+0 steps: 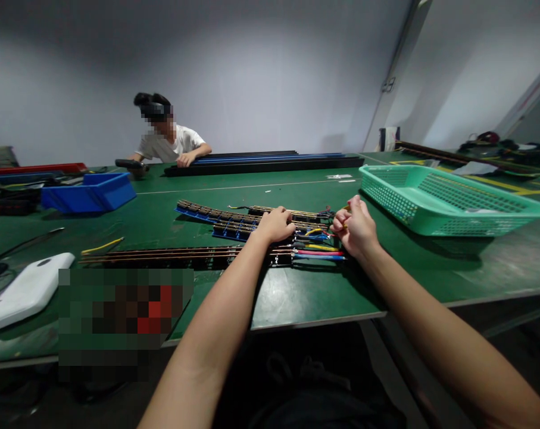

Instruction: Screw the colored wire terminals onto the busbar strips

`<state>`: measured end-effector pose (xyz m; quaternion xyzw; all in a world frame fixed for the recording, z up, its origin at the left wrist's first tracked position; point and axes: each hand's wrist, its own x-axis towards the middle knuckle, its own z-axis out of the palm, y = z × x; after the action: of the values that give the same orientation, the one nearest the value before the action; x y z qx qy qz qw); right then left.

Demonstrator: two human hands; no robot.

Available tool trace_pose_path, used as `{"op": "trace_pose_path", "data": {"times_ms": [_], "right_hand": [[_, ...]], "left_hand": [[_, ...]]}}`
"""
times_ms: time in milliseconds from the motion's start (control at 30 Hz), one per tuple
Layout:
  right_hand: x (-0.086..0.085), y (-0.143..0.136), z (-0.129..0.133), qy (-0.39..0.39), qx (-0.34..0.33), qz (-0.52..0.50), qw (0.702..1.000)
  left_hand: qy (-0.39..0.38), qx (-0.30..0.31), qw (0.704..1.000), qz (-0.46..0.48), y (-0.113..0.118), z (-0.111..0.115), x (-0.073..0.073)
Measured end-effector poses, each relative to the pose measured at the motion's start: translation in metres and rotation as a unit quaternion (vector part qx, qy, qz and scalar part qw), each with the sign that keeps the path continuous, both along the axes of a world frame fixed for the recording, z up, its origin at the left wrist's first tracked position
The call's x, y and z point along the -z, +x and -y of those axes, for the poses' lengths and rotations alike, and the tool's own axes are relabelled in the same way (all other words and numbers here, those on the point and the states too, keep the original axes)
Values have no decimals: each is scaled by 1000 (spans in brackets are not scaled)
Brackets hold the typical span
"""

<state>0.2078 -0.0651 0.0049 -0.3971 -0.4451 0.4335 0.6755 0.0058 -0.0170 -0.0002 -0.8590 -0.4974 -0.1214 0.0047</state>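
Note:
Several strip assemblies with copper-coloured rods and coloured wire ends lie on the green table. My left hand (pixel 276 226) rests on the middle strips (pixel 234 223), its fingers curled over them; whether it grips one is hidden. At the strips' right ends, my right hand (pixel 355 226) is closed, with a bit of yellow, probably wire, showing at its fingers. Nearer to me lies a long black strip (pixel 184 256) with copper rods, its red, blue and yellow wires (pixel 318 255) pointing right. A shorter strip (pixel 292 213) lies behind.
A green mesh basket (pixel 452 225) stands at right, a blue bin (pixel 91 193) at left. A white device (pixel 31 289) lies at the near left. Across the table (pixel 296 304), a person (pixel 171 143) leans by long black and blue bars (pixel 270 164).

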Motion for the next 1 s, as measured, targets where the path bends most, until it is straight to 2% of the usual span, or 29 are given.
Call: {"op": "trace_pose_path", "data": {"times_ms": [300,500,633,800,1000], "right_hand": [[11,-14,1,-4,-42,210,977],[12,-17,6,29,-40,387,921],[14,-18,8,39,-32,462,886],[16,-18,9,38,-15,486,873],[15,-13,4,34,78,419,904]], "left_hand": [[10,-4,1000,-4,1,-1,1],[19,2,1000,-7,1,-1,2],[23,7,1000,-9,2,-1,3],[24,6,1000,-9,3,-2,3],[16,4,1000,-4,3,-2,3]]}}
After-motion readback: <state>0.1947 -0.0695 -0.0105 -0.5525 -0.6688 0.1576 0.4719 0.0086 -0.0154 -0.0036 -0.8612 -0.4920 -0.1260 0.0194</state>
